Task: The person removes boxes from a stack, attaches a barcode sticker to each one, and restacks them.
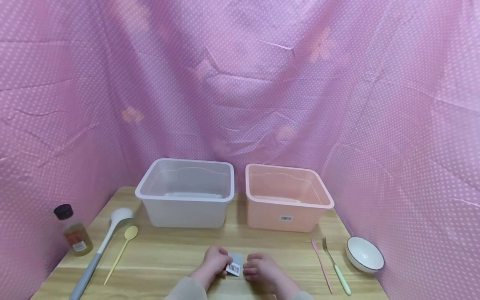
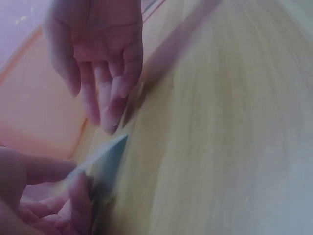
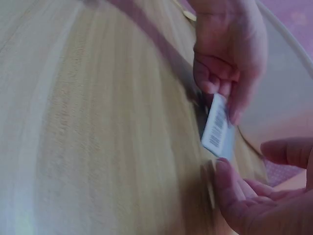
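Pinched between thumb and curled fingers of the left hand (image 1: 215, 260), a small grey card with a white barcode label (image 1: 234, 266) is held tilted just above the pale wooden desk (image 1: 168, 258). The right hand (image 1: 262, 271) is kept loosely open beside the card, holding nothing. Behind them, a clear plastic bin (image 1: 185, 193) and a pink plastic bin (image 1: 286, 198) are set side by side.
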`<state>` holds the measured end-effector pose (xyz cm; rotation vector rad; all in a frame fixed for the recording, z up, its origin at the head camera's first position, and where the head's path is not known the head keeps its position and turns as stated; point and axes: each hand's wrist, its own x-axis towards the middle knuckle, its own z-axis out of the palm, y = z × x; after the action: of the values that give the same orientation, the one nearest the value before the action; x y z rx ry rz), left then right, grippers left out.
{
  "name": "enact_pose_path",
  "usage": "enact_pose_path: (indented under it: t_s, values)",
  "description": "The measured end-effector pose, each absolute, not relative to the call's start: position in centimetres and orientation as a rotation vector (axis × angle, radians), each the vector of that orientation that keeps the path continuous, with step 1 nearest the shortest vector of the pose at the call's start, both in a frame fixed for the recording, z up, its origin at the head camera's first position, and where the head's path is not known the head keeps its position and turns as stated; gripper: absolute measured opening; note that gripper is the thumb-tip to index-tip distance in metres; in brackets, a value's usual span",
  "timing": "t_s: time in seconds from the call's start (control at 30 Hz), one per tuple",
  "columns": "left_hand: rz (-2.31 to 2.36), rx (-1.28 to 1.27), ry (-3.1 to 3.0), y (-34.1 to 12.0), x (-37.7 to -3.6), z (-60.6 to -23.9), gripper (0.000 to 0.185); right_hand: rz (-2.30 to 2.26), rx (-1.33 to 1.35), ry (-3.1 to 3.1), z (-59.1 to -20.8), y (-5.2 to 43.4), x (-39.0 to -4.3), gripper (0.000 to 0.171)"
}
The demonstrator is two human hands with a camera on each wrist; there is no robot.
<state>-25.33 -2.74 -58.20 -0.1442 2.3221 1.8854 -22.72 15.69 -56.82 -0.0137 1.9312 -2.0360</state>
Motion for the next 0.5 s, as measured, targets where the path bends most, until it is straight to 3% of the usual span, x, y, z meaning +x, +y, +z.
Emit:
enact_pose_path:
  t_s: [0.17, 0.5]
  values:
    - [1.939, -0.118, 2.334, -2.3, -25.4, -58.5, 0.02, -2.023, 0.006, 2.084, -57.0, 14.9, -22.7, 0.041]
    - [2.101, -0.123, 2.24, -1.9, -25.4, -55.5, 0.024, -1.99, -0.033, 2.431, -54.7, 13.4, -22.2, 0.019]
